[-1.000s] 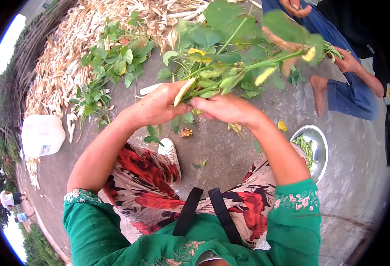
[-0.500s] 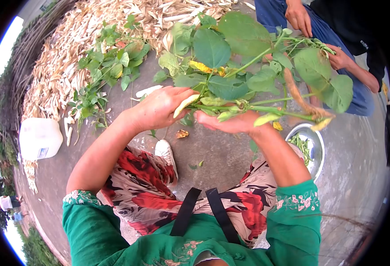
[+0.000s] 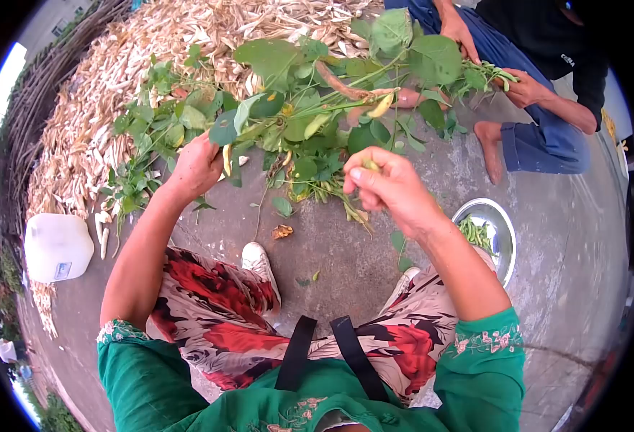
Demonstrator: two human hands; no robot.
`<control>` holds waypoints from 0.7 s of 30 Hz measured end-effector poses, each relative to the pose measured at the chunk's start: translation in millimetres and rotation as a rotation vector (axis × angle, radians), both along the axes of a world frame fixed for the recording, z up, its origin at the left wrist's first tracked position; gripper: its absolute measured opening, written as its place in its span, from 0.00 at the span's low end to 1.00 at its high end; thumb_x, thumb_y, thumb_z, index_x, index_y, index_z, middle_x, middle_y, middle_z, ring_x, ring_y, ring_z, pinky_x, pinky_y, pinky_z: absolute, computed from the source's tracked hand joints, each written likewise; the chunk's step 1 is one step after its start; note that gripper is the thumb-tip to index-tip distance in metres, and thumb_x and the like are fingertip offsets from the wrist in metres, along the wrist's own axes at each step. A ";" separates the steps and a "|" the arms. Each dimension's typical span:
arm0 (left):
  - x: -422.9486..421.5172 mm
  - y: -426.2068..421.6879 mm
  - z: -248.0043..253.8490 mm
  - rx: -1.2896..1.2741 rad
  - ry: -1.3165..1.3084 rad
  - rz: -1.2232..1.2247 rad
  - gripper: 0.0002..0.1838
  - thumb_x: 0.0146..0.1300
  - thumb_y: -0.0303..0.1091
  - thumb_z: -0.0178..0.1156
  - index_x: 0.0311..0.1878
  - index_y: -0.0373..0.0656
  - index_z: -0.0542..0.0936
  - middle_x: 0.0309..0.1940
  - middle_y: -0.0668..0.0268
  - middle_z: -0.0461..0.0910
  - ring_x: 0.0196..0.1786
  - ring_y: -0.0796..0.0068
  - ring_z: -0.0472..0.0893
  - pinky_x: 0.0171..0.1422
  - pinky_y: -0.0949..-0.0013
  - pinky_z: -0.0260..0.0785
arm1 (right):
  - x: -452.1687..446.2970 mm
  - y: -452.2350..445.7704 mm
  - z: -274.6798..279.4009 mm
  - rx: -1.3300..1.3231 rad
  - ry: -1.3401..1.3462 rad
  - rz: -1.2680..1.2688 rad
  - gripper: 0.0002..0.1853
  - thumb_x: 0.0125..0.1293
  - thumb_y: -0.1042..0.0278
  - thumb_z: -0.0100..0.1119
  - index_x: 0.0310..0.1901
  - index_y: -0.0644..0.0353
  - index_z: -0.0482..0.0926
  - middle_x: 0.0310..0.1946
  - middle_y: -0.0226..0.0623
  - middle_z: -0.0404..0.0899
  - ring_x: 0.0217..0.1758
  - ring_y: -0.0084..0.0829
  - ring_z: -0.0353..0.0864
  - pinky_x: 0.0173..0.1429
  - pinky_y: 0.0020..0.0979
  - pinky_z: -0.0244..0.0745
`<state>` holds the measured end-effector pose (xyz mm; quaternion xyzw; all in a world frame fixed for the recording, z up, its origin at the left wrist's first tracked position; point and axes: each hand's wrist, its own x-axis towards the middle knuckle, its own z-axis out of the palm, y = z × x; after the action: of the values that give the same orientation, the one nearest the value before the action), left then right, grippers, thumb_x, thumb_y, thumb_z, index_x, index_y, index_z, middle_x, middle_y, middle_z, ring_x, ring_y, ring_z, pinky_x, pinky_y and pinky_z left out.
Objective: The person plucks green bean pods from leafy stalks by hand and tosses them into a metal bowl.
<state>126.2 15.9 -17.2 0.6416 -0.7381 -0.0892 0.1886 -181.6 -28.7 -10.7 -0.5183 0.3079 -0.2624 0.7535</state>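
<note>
My left hand is closed around the stem end of a leafy bean plant, which stretches out to the right with broad green leaves. A pale yellow pod and a brown, curled one hang from its stems. My right hand is apart from the plant, its fingers curled round a small green bean pod that shows only in part. To the right of my knee stands a metal bowl with green pods in it.
Another person's hands hold a bunch of green stems at upper right. More bean plants lie at left, beside a heap of dry corn husks. A white plastic jug sits on the concrete floor.
My right hand has come off the stems and drawn toward me with a pod in its fingers. My left hand has moved left, and the plant has swung left with it.
</note>
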 end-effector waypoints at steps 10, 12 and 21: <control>-14.8 -4.6 -7.7 0.042 0.040 -0.090 0.12 0.54 0.25 0.54 0.43 0.39 0.73 0.36 0.53 0.75 0.39 0.52 0.75 0.43 0.61 0.68 | 22.3 -3.4 -0.4 -0.055 0.007 -0.245 0.19 0.55 0.55 0.63 0.39 0.62 0.73 0.23 0.26 0.70 0.20 0.12 0.58 0.22 0.18 0.53; -17.8 -7.3 -12.3 0.037 0.026 -0.108 0.10 0.55 0.25 0.54 0.42 0.39 0.74 0.36 0.54 0.75 0.38 0.52 0.75 0.44 0.61 0.68 | 25.3 -7.6 -3.3 -0.041 0.030 -0.218 0.18 0.56 0.53 0.61 0.34 0.61 0.72 0.23 0.28 0.70 0.20 0.13 0.58 0.23 0.18 0.53; 5.8 -18.4 -5.5 0.048 -0.298 0.152 0.10 0.49 0.34 0.58 0.35 0.42 0.77 0.32 0.59 0.77 0.34 0.54 0.76 0.36 0.59 0.67 | 28.3 10.7 0.1 -0.144 0.218 0.204 0.16 0.62 0.53 0.51 0.30 0.58 0.69 0.18 0.25 0.67 0.22 0.16 0.63 0.26 0.21 0.59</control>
<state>132.1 -2.4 -22.7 0.7062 -0.7048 0.0036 0.0679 -153.3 -18.0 -10.7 -0.6247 0.3143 -0.1481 0.6993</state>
